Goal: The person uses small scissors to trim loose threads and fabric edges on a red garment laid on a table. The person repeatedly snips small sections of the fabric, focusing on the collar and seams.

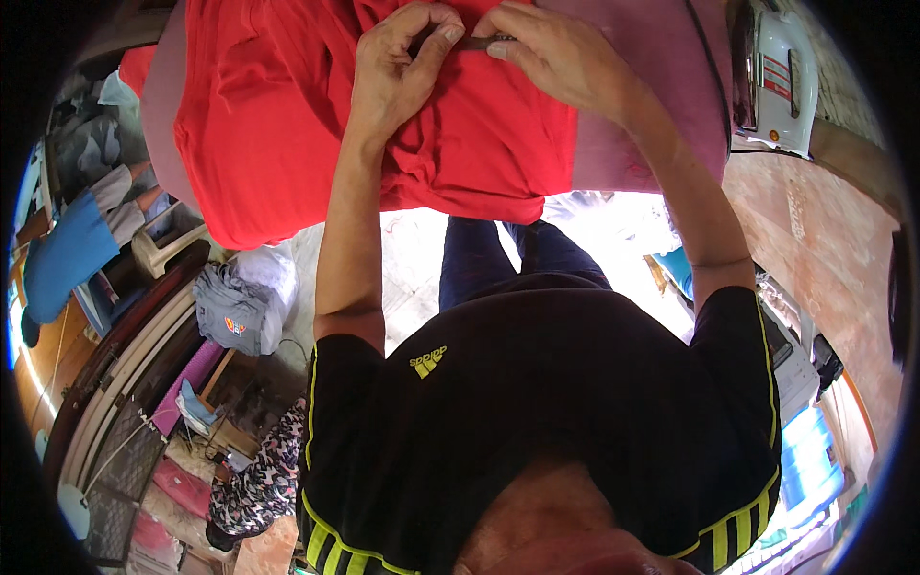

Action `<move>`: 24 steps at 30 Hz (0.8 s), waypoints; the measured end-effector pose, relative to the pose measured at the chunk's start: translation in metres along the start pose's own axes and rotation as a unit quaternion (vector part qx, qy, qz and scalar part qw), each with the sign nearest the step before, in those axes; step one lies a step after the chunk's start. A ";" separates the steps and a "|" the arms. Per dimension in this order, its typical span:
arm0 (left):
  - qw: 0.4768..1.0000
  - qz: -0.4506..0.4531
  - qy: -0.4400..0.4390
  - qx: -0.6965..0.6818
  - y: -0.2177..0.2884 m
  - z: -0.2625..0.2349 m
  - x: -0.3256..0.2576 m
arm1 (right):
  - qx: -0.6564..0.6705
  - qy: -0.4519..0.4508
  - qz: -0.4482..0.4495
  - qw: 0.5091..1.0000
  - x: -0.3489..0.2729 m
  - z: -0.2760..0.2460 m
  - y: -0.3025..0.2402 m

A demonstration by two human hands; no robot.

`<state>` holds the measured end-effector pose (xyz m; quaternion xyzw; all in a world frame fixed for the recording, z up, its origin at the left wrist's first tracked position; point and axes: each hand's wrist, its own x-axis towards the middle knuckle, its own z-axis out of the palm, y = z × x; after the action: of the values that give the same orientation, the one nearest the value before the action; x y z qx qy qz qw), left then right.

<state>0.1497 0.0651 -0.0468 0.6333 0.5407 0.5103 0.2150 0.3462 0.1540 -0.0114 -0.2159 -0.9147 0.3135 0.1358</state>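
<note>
A red cloth garment [278, 125] lies in folds over a mauve padded board [642, 144], its lower edge hanging over the near side. Over the cloth at the top of the view, my left hand [402, 57] is closed, thumb against curled fingers; what it pinches is hidden. My right hand [561, 57] is closed on a thin dark strip-like piece [476, 43], which reaches across to the left fingertips. Whether this piece is a small tool or part of the garment, I cannot tell.
A white iron-like appliance [781, 86] with red stripes stands right of the board, near a dark cord [707, 48]. Grey cloth [235, 307] lies below left. A person in blue [72, 254] is at far left; another in a patterned top [259, 484] is lower left.
</note>
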 end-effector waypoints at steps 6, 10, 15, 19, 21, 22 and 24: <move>0.976 -0.187 -0.009 -0.113 0.009 -0.012 -0.007 | 0.081 0.006 0.030 0.996 -0.001 0.000 0.002; 0.975 -0.145 0.051 -0.160 0.051 -0.040 -0.036 | 0.152 0.015 0.055 0.987 -0.006 -0.003 0.007; 0.886 -0.337 -0.318 -0.039 0.110 -0.124 -0.115 | 0.174 0.036 0.071 0.982 -0.007 -0.002 0.011; 0.905 -0.222 -0.251 0.261 0.124 -0.111 -0.139 | 0.139 0.067 0.067 0.986 -0.005 0.007 0.015; 0.948 -0.186 -0.135 0.220 0.120 -0.073 -0.112 | 0.091 0.090 0.079 0.989 -0.006 0.010 0.012; 0.967 -0.124 -0.070 0.214 0.113 -0.049 -0.102 | 0.094 0.113 0.065 0.987 -0.006 0.014 0.013; 0.962 -0.023 -0.039 0.271 0.092 -0.015 -0.084 | 0.089 0.152 0.037 0.984 -0.008 0.023 0.017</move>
<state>0.1883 -0.0453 0.0003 0.6748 0.6642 0.3144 0.0681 0.3492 0.1500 -0.0408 -0.2814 -0.8435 0.3618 0.2801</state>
